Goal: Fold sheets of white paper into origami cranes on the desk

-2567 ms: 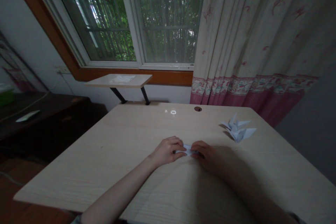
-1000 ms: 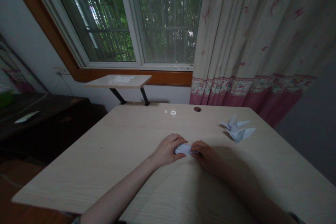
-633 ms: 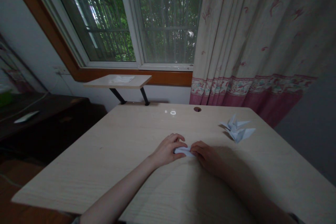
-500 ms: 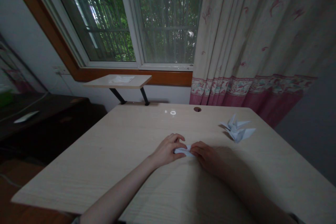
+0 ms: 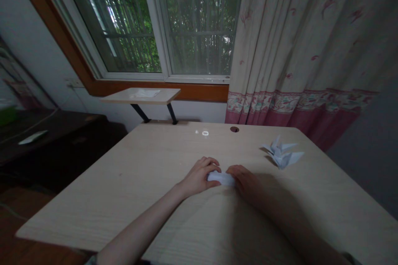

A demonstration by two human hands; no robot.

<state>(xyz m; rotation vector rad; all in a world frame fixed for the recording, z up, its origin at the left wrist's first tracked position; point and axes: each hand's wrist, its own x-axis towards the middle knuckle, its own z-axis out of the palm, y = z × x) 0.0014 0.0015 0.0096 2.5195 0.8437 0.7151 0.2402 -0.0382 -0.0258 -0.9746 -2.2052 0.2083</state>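
A small folded piece of white paper [image 5: 222,178] lies on the wooden desk [image 5: 149,165] between my two hands. My left hand [image 5: 202,177] grips its left end, with the thumb in front and the fingers curled behind. At the right end, my right hand [image 5: 245,181] has its fingers bent over the paper, and the thumb is mostly hidden. Farther right on the desk stand folded paper cranes [image 5: 282,158], close together with pointed wings spread; neither hand touches them.
A small raised shelf [image 5: 124,98] at the desk's back left bears white paper [image 5: 145,93]. A round cable hole [image 5: 234,129] is near the back edge. Behind are a window and a floral curtain [image 5: 264,49]. A dark cabinet [image 5: 81,132] stands to the left.
My right hand has shifted slightly and its fingers have lifted off the paper's middle, so more of the paper shows. My left hand keeps its place at the left end.
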